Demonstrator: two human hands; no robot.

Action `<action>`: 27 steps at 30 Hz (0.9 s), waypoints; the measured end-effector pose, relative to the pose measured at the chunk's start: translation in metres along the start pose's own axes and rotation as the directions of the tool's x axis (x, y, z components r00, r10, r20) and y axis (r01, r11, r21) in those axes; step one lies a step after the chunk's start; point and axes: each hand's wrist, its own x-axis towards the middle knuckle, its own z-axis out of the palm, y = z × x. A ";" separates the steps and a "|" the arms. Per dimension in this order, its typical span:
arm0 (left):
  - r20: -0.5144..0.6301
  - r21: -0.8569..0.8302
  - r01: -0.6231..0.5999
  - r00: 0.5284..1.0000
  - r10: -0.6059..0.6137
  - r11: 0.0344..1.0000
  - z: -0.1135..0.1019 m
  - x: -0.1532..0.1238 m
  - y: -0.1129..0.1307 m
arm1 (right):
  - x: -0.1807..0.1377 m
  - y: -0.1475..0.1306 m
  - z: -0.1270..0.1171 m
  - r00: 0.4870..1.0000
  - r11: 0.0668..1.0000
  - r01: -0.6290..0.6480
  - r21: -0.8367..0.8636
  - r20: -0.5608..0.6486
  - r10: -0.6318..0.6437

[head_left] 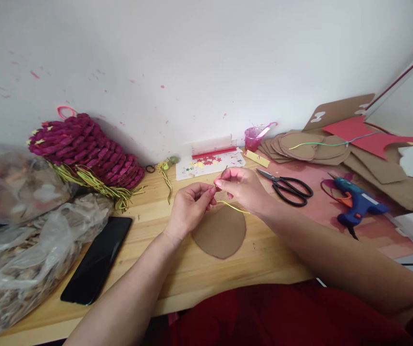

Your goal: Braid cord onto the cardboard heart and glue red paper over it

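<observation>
Over the table, my left hand (192, 204) and my right hand (240, 187) meet with thumbs and fingertips pinched together. Between them is a thin cord; a short dark end pokes up above the right fingertips. A yellow cord (233, 207) trails from below the fingers toward my right wrist. Just beneath the hands lies a flat brown cardboard piece (220, 233), rounded at the sides with a blunt point toward me; its far edge is partly hidden. Black-handled scissors (285, 187) rest to the right of my right hand.
Left: a magenta woven piece (91, 149) with yellow-green cords, filled plastic bags (36, 269), a black phone (98, 259). Behind: paper with small stars (209, 163), a pink cup (253, 138). Right: cardboard cutouts (300, 146), red sheet (365, 134), blue glue gun (359, 204).
</observation>
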 end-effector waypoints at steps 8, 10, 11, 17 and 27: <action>0.052 -0.113 0.018 0.999 -0.013 0.993 0.000 -0.001 0.003 | -0.001 -0.002 0.000 0.999 0.999 -0.032 0.039 0.007 0.032; 0.042 -0.147 0.039 0.999 -0.034 0.988 0.001 -0.001 0.004 | -0.001 -0.003 0.000 1.000 0.999 -0.026 0.033 0.011 0.025; 0.029 -0.146 0.047 0.999 -0.043 0.988 0.002 -0.001 0.004 | -0.002 -0.003 0.000 1.000 1.000 -0.020 0.024 0.007 0.020; -0.051 -0.069 0.044 0.998 -0.048 0.997 0.002 -0.001 0.003 | -0.003 -0.003 0.001 1.000 1.000 -0.016 -0.021 0.001 0.016; 0.030 -0.295 0.170 0.985 -0.169 0.940 0.002 0.001 0.007 | -0.003 -0.007 0.001 1.000 1.000 -0.021 0.007 0.002 0.021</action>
